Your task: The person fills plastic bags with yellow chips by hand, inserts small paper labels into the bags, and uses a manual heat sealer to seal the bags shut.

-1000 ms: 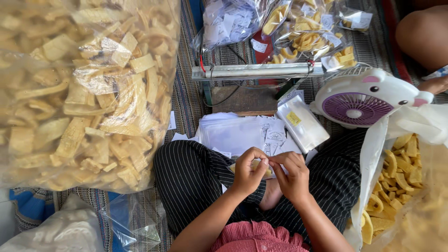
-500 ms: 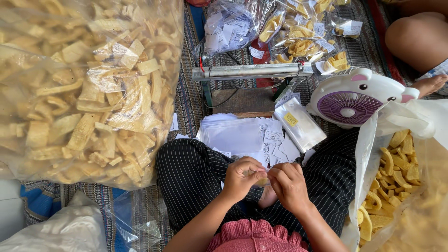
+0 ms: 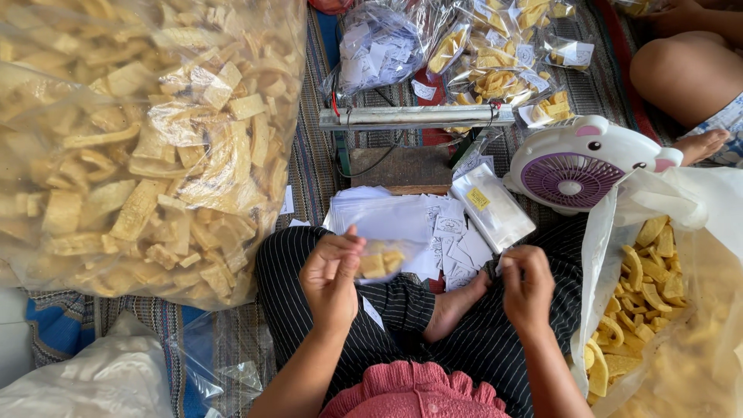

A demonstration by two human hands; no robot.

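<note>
Head view, left hand: the left hand (image 3: 331, 277) pinches a small clear plastic packet of yellow chips (image 3: 383, 246) between thumb and fingers, above the lap in black pinstriped trousers (image 3: 279, 267).
Head view, right hand: the right hand (image 3: 528, 285) is curled, fingertips drawn together; whether it pinches anything cannot be told, as the fingers hide it.
Packet: held upright over the left knee; its upper part is see-through and hard to trace against the papers behind.
Papers: a loose heap of small white paper slips (image 3: 445, 232) lies on the floor just beyond the knees, partly hidden by the packet.
Sleeve stack: a flat stack of clear empty bags with a yellow sticker (image 3: 492, 206) rests beside the slips.
Left bulk bag: a huge clear plastic sack of pale fried chips (image 3: 139, 139), cut off by the frame.
Right bulk bag: an open white sack of yellow chips (image 3: 646, 279), its far side cut off.
Fan: a small white mouse-shaped fan with purple grille (image 3: 576, 162).
Bar: a metal bar on a stand (image 3: 414, 118), its base partly hidden.
Far edge: filled small packets (image 3: 503, 62); another person's bare leg (image 3: 689, 73), cropped.
</note>
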